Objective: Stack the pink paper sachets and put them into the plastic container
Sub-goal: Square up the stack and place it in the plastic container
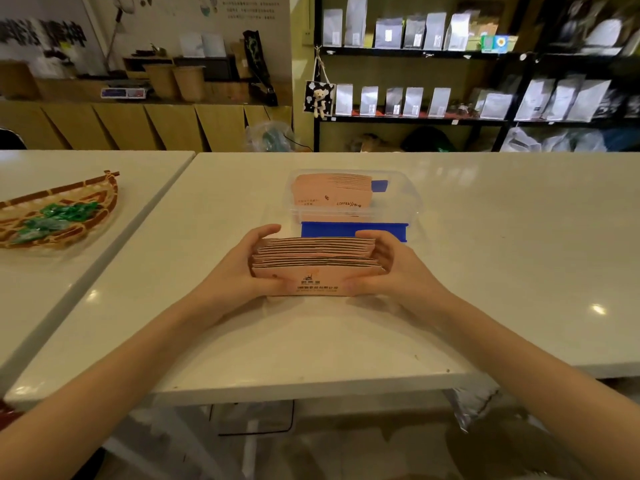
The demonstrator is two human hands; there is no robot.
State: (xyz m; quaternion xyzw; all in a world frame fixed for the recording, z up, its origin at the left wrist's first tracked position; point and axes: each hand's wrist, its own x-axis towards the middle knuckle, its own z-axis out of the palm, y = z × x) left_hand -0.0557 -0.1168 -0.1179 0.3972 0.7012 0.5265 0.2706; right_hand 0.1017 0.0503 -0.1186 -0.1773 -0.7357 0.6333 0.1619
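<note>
A stack of pink paper sachets [317,263] stands on edge on the white table, squeezed between both hands. My left hand [247,268] grips its left end and my right hand [391,268] grips its right end, thumbs on the front sachet. Just beyond, the clear plastic container [410,195] stands open, with another batch of pink sachets [330,192] lying tilted inside its left part. A blue clip [379,186] shows at the container's right interior.
A blue lid or tray [332,229] lies between the held stack and the container. A woven basket [52,216] with green wrapped sweets rests on the neighbouring table at left. Shelves of pouches stand behind the table.
</note>
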